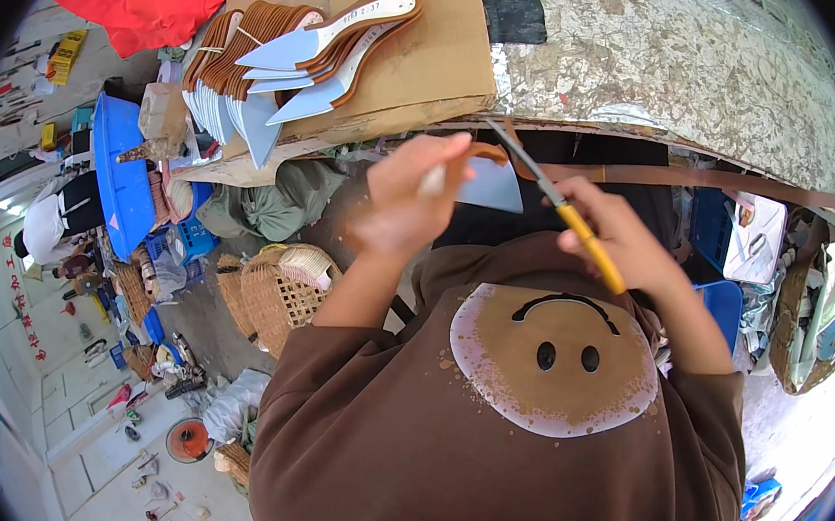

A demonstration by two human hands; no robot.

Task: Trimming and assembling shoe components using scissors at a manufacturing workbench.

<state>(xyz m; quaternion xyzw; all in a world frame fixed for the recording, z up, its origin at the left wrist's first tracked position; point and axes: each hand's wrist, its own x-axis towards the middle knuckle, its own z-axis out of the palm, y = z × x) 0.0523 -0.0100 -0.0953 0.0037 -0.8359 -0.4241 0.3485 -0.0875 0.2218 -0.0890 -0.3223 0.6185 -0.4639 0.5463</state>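
Observation:
My left hand (409,194), blurred by motion, is closed around one end of a shoe insole. The insole's pale blue part (491,185) and brown edge show to the right of the fingers. My right hand (616,229) grips a yellow-handled tool (588,242) with a long, narrow grey blade slanting up and left, past the insole's right side. Whether the blade touches the insole, I cannot tell. Beyond my left hand, several similar insoles (329,36) with white, blue and brown surfaces lie in overlapping stacks, some bound together.
Cardboard (443,47) lies under the stacks, on a worn, stained worktop (658,63). Along its near edge runs a brown strip (717,182). A woven basket (279,292), blue tub (119,172) and green cloth bundle (267,201) stand left; a white tray (754,243) is right.

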